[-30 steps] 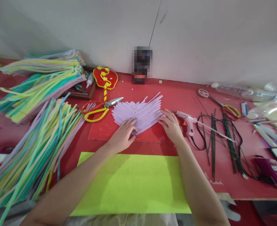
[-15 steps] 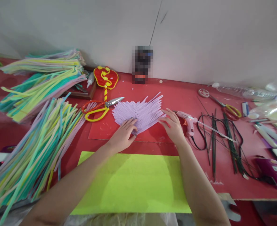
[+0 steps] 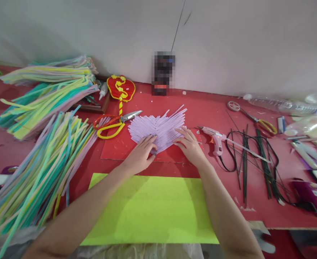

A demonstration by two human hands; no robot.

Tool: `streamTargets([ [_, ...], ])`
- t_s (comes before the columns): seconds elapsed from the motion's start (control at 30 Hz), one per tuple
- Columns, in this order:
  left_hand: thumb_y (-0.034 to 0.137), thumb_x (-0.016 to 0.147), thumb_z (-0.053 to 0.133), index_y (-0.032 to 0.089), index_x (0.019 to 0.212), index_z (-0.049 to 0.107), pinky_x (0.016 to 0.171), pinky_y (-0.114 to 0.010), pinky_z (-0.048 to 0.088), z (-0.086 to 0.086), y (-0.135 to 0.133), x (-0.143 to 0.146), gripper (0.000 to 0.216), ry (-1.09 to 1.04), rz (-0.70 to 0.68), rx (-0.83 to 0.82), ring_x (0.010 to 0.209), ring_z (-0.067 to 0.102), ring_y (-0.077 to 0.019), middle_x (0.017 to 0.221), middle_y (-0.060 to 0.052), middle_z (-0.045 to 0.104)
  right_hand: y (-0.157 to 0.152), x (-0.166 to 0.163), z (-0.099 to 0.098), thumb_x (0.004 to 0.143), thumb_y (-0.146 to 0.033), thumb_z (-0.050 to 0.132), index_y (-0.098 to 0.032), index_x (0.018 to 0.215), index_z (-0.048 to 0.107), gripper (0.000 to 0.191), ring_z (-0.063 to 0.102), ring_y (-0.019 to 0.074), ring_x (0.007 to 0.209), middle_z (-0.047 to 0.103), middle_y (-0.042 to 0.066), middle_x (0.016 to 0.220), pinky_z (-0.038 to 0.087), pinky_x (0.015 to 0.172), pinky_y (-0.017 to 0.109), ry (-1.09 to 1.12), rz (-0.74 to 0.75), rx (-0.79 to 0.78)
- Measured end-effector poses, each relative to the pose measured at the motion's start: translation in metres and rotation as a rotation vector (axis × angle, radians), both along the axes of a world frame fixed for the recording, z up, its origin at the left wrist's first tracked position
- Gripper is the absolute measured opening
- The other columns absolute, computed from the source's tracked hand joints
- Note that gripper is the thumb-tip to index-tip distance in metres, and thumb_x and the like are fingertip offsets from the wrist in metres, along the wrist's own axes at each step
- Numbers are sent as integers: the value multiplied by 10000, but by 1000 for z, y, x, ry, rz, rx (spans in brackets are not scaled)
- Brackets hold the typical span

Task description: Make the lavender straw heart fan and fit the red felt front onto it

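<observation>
We're working bare-handed at a red tabletop (image 3: 269, 216), w/ a lilac strip piece (image 3: 161, 129) (strips side by side, slanting into a V) lying on a thin red board (image 3: 115, 153), approx. midway btwn the tabletop's L & R edges. We're resting our L hand (image 3: 139, 153) on the piece's near middle, by its pt: fingers bent & close together, thumb curling in beside them; can't tell if we're pinching any strip. We're laying our R hand (image 3: 189, 145) on the piece's R side, fingers loosely bent, thumb a bit apart; can't tell if we're gripping strips or only touching.

Just L of the piece we're seeing red/yellow-handled scissors (image 3: 111, 126), &, twd the tabletop's far edge, a red fan-shaped ornament (image 3: 120, 88) w/ yellow trim. Pastel strip bundles (image 3: 40, 172) are filling the L side, far corner to near. R of our R hand, a pink glue gun (image 3: 216, 139) is lying w/ its nozzle facing us, dark stems (image 3: 244, 169) beyond it, other scissors (image 3: 255, 120) twd the far R corner. A lime sheet (image 3: 153, 208) is lying along the near edge, btwn our forearms.
</observation>
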State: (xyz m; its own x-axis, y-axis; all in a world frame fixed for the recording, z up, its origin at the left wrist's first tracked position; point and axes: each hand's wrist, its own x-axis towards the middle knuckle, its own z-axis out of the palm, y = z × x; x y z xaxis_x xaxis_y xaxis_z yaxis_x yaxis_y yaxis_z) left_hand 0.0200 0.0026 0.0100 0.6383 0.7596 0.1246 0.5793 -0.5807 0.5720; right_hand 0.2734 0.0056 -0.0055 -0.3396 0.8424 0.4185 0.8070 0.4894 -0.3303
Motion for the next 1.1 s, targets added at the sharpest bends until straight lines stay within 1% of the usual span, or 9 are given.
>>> streamTargets([
  [0.23,154,849,505,187,943,497,1148,-474,272,0,0,0,99,11,2,7,1410,246,-241,1470,-114,372,-2,1,-1,914,-299,483,-237,897,670,198,370,252,1345,537,54,1337,352,1076,531,10,15,-14],
  [0.33,155,850,506,186,942,499,1152,-471,267,-1,0,0,98,7,-2,14,1406,257,-239,1468,-113,376,-3,-3,0,913,-272,488,-221,894,664,184,368,243,1346,554,68,1318,358,1080,506,0,29,1],
  [0.47,154,849,507,185,950,500,1150,-469,269,-1,0,0,106,6,-3,17,1407,255,-237,1470,-112,373,-2,-8,1,911,-254,489,-214,867,648,170,382,245,1337,570,68,1299,358,1073,522,-12,22,2],
  [0.7,151,846,500,197,946,493,1142,-485,277,0,0,0,111,-13,-1,-1,1411,246,-232,1469,-108,378,-4,-11,2,910,-273,493,-233,899,646,159,374,242,1344,551,57,1322,354,1078,526,-6,37,-14],
  [0.93,152,846,500,196,937,494,1144,-490,274,2,0,1,101,-11,4,-5,1406,263,-232,1465,-115,382,-4,-17,2,916,-274,482,-229,878,648,176,381,242,1338,559,55,1315,341,1090,525,-30,51,-9],
  [1.1,156,851,500,197,943,494,1142,-486,280,0,0,0,101,-14,0,11,1406,260,-234,1461,-107,388,-5,-17,3,912,-279,492,-225,891,649,167,371,241,1345,553,59,1323,335,1096,526,-42,57,-12],
])
